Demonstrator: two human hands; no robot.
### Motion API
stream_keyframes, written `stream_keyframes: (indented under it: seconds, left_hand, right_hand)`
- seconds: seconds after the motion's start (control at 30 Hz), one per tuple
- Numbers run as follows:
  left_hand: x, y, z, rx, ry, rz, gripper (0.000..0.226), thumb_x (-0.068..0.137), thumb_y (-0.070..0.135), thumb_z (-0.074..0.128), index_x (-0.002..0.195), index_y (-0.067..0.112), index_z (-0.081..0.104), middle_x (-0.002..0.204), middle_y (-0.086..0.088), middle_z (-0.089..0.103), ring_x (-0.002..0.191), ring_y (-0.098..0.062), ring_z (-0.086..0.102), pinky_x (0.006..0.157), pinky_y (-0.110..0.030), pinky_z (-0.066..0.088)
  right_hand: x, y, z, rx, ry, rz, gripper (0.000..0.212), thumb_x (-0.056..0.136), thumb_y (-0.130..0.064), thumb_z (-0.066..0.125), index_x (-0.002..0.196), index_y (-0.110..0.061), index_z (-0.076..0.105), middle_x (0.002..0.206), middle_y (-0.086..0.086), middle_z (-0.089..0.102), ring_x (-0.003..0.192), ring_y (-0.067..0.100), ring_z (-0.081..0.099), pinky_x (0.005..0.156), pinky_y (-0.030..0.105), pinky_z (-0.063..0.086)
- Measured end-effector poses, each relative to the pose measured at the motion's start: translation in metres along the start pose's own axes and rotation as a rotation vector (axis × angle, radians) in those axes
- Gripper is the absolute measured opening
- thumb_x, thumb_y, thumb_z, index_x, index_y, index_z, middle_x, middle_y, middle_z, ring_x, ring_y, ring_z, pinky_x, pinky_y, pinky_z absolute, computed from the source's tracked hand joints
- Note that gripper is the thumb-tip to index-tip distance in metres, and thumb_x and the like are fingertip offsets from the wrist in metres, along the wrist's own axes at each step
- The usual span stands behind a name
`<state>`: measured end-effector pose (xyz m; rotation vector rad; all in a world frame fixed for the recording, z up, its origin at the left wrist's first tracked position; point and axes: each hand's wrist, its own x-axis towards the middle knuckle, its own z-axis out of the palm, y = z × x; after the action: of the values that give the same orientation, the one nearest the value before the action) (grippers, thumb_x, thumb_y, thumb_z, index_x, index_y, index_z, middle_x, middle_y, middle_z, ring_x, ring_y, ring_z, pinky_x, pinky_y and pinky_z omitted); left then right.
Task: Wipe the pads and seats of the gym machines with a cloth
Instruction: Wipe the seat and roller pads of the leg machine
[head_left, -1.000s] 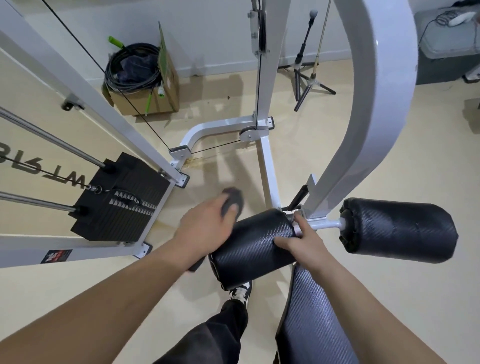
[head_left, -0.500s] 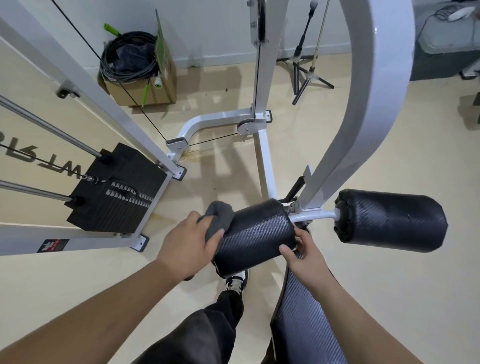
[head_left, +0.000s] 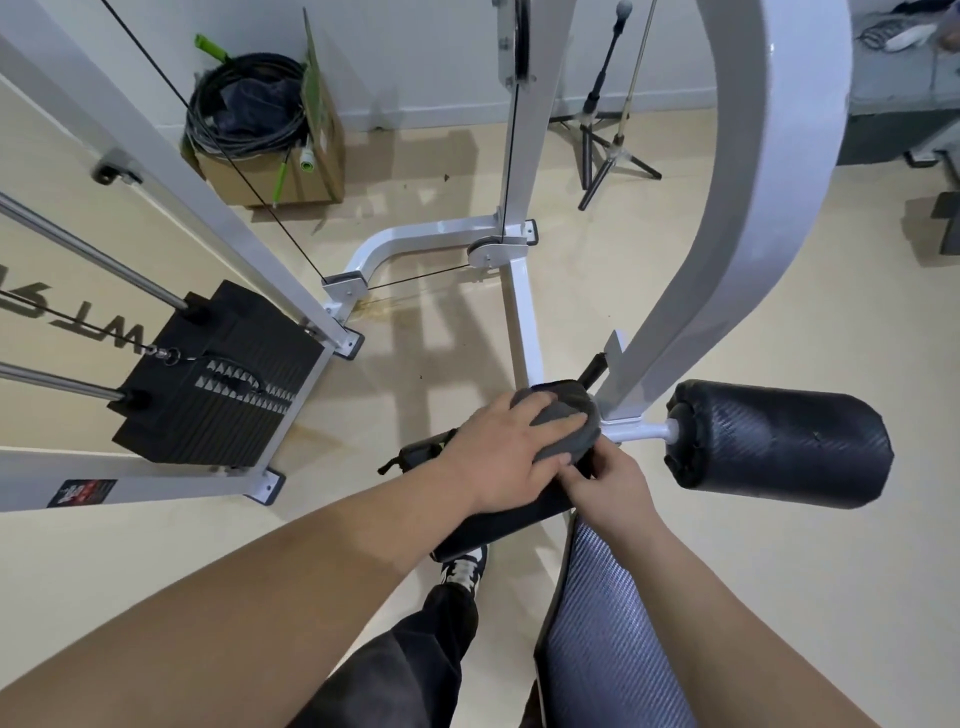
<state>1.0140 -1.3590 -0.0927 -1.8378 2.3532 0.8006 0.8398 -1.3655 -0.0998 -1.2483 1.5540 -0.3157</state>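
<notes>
My left hand (head_left: 511, 452) lies on top of the left roller pad (head_left: 498, 519), a black textured cylinder, and holds a grey cloth (head_left: 563, 415) against the pad's inner end, fingers over it and thumb along its near edge. My right hand (head_left: 610, 486) is just below, its fingers curled around that same end of the pad by the white axle (head_left: 641, 431). The matching right roller pad (head_left: 779, 447) sticks out bare on the other side. The grey-black seat pad (head_left: 608, 629) runs down toward me under my right forearm.
The white curved machine arm (head_left: 727, 208) rises right behind the pads. A black weight stack (head_left: 218, 379) with steel guide rods and cables stands at left. A cardboard box (head_left: 275, 166) of coiled cable and a tripod stand (head_left: 608, 140) sit by the wall. My shoe (head_left: 465, 566) is below the pad.
My left hand has slid the cloth from the pad's outer left end across to its inner end beside the axle. My right hand has stayed at that end.
</notes>
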Motion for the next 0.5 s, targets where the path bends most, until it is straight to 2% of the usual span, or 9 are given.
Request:
stream_keyframes:
  seconds: [0.07,0.13,0.2,0.27,0.37,0.43,0.5]
  left_hand:
    - [-0.010,-0.008,0.000,0.003,0.034,-0.039,0.057,0.094,0.056,0.033,0.149,0.045,0.043,0.148,0.000,0.044,0.122,-0.033,0.042,0.102,-0.050,0.045]
    - [-0.032,-0.015,0.003,0.026,0.126,-0.086,0.050,0.094,0.051,0.042,0.141,0.039,0.051,0.131,-0.002,0.052,0.107,-0.032,0.047,0.091,-0.047,0.049]
    - [-0.059,-0.031,0.004,0.039,0.149,-0.145,0.044,0.092,0.048,0.046,0.134,0.036,0.056,0.116,-0.003,0.054,0.097,-0.032,0.050,0.081,-0.044,0.052]
    - [-0.087,-0.054,0.004,-0.008,0.151,-0.291,0.039,0.091,0.047,0.045,0.123,0.032,0.061,0.107,-0.005,0.053,0.092,-0.032,0.056,0.072,-0.040,0.054]
    - [-0.107,-0.074,-0.010,-0.117,0.150,-0.513,0.037,0.097,0.049,0.042,0.122,0.031,0.061,0.110,-0.004,0.056,0.094,-0.033,0.066,0.076,-0.038,0.055]
    - [-0.090,-0.066,-0.026,-0.163,0.225,-0.526,0.040,0.099,0.052,0.042,0.130,0.033,0.058,0.119,-0.002,0.058,0.102,-0.032,0.066,0.084,-0.040,0.055]
    - [-0.054,-0.043,-0.041,-0.217,0.266,-0.446,0.043,0.100,0.056,0.042,0.137,0.037,0.055,0.130,0.002,0.057,0.112,-0.028,0.063,0.091,-0.040,0.054]
  right_hand:
    - [0.002,0.005,0.001,0.039,0.001,0.008,0.032,0.088,-0.015,0.076,0.118,-0.024,0.071,0.109,-0.010,0.077,0.107,0.012,0.070,0.098,0.039,0.056]
    - [0.001,0.009,0.001,0.100,-0.003,0.036,0.038,0.088,-0.013,0.079,0.125,-0.019,0.070,0.115,-0.007,0.077,0.111,0.012,0.070,0.104,0.040,0.054]
    - [-0.003,0.016,0.002,0.154,-0.006,0.054,0.040,0.090,-0.010,0.078,0.129,-0.014,0.068,0.120,-0.004,0.076,0.114,0.013,0.070,0.106,0.039,0.053]
    - [-0.009,0.021,0.004,0.179,0.002,0.056,0.041,0.091,-0.009,0.077,0.130,-0.016,0.065,0.123,-0.004,0.075,0.116,0.012,0.069,0.107,0.035,0.052]
    - [-0.016,0.029,0.004,0.144,-0.004,0.124,0.032,0.089,-0.004,0.076,0.116,-0.018,0.063,0.111,-0.004,0.075,0.108,0.019,0.069,0.095,0.033,0.052]
    - [-0.015,0.028,0.000,0.012,-0.050,0.159,0.030,0.085,-0.008,0.076,0.110,-0.015,0.060,0.104,-0.003,0.071,0.105,0.023,0.067,0.081,0.030,0.048]
    - [-0.015,0.019,-0.001,0.004,-0.076,0.153,0.043,0.084,-0.015,0.079,0.122,-0.019,0.058,0.109,-0.010,0.068,0.108,0.013,0.065,0.082,0.027,0.047]
